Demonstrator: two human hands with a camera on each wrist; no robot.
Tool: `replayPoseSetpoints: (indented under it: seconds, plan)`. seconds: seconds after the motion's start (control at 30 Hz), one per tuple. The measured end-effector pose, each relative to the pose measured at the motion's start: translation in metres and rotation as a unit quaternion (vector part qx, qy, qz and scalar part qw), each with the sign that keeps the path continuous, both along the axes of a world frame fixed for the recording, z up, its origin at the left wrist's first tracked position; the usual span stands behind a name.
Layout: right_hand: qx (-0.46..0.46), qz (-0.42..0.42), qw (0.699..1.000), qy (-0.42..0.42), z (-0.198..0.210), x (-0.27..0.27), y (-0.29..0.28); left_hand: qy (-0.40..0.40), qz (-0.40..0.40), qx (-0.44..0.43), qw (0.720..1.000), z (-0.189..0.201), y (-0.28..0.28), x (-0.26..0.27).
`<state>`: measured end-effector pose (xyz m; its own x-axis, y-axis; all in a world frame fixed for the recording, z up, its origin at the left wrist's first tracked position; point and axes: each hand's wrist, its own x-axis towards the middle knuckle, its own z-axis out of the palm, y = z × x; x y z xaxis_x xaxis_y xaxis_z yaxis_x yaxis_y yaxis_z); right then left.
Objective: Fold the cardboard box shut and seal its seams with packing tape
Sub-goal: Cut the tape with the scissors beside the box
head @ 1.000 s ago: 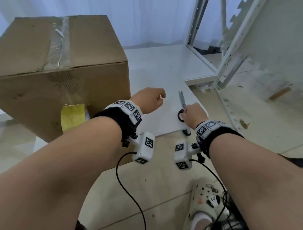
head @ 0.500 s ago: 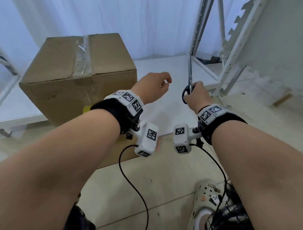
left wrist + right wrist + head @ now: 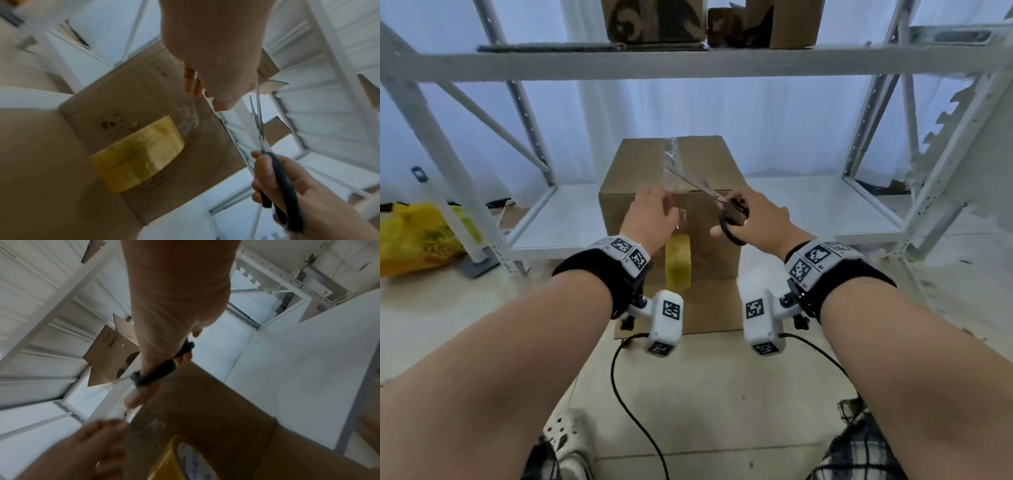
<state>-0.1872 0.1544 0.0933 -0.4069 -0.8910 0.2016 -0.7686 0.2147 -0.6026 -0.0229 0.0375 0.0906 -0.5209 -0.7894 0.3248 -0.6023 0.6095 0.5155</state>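
A brown cardboard box [image 3: 640,171] stands shut on the low white shelf, with a strip of clear tape [image 3: 672,161] along its top seam. A yellowish tape roll [image 3: 678,262] hangs against the box's front face. My left hand [image 3: 654,212] is at the top front edge and seems to pinch the clear tape coming down there. My right hand [image 3: 760,219] grips the black-handled scissors [image 3: 698,186]. Their blades point up and left over the front edge, slightly apart in the left wrist view [image 3: 257,113]. The right wrist view shows the roll [image 3: 185,459] below the scissors' handle [image 3: 156,374].
White metal shelving [image 3: 688,63] frames the box, and its upper shelf carries more cardboard boxes [image 3: 654,20]. A yellow plastic bag [image 3: 414,240] lies on the floor at the left. Black wrist cables [image 3: 626,394] hang over the floor near my clog [image 3: 571,438].
My right hand picked the scissors up off the white shelf board and brought them to the box's top front edge. My left hand moved to the tape there. The head view tilted up.
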Motion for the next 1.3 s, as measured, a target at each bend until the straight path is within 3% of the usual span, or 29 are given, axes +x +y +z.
replayPoseSetpoints:
  seconds: [0.1, 0.23, 0.47, 0.8, 1.2, 1.3]
  plan:
    - [0.042, 0.049, 0.997, -0.038, 0.006, 0.002, -0.005, 0.006, 0.034, 0.119, 0.992, -0.011, -0.005, 0.013]
    - [0.115, 0.091, 0.989, -0.013, 0.009, 0.002, 0.001, 0.029, 0.040, 0.219, 0.974, -0.022, -0.009, 0.012]
    - [0.202, 0.047, 0.978, 0.000, 0.012, -0.017, 0.011, 0.121, 0.074, 0.342, 0.929, -0.040, -0.007, -0.006]
    - [0.292, 0.077, 0.953, -0.013, 0.023, -0.023, -0.003, 0.238, 0.086, 0.347, 0.903, -0.053, -0.015, -0.011]
    - [0.304, 0.126, 0.943, -0.048, 0.027, -0.020, -0.026, 0.276, 0.075, 0.407, 0.868, -0.050, -0.011, -0.006]
    - [0.316, 0.125, 0.940, -0.033, 0.025, -0.023, -0.029, 0.271, 0.083, 0.401, 0.871, -0.049, -0.008, -0.004]
